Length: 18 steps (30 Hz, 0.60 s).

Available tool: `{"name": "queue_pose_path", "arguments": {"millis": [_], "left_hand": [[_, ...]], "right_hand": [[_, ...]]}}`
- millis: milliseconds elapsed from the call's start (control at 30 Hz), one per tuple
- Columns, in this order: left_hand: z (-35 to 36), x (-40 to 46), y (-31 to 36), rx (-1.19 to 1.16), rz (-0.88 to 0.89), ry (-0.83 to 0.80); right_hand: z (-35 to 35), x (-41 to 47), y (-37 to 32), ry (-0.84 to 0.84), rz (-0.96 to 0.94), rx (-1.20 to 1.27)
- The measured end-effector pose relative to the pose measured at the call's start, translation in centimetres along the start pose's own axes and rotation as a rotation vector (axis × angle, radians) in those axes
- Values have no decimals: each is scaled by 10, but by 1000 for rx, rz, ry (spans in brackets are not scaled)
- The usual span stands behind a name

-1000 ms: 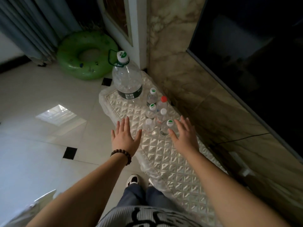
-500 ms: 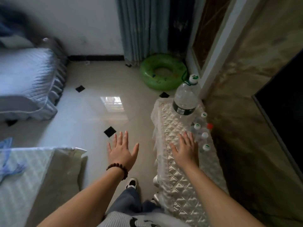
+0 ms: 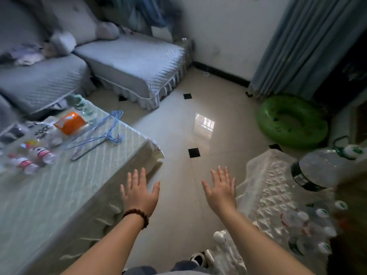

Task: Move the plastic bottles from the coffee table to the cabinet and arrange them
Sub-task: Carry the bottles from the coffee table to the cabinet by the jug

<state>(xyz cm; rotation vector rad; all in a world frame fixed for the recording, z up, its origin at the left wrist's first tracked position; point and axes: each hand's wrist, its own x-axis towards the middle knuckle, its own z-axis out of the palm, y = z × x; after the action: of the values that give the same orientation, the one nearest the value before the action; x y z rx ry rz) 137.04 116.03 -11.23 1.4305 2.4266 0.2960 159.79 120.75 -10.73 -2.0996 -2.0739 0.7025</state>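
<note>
Both the left hand and right hand hover flat-fingered and empty over the glossy tiled floor. Several small clear plastic bottles with white caps already stand beside a large clear jug on the low cabinet under its quilted satin cover. I judge the job partway done, since two small clear bottles with red labels lie on the coffee table's ribbed pale cloth.
</note>
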Motion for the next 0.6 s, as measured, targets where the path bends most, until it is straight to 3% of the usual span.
{"name": "queue_pose_path", "arguments": {"millis": [600], "left_hand": [[-100, -37, -302, -113, -500, 178]], "right_hand": [[155, -66, -278, -221, -441, -126]]}}
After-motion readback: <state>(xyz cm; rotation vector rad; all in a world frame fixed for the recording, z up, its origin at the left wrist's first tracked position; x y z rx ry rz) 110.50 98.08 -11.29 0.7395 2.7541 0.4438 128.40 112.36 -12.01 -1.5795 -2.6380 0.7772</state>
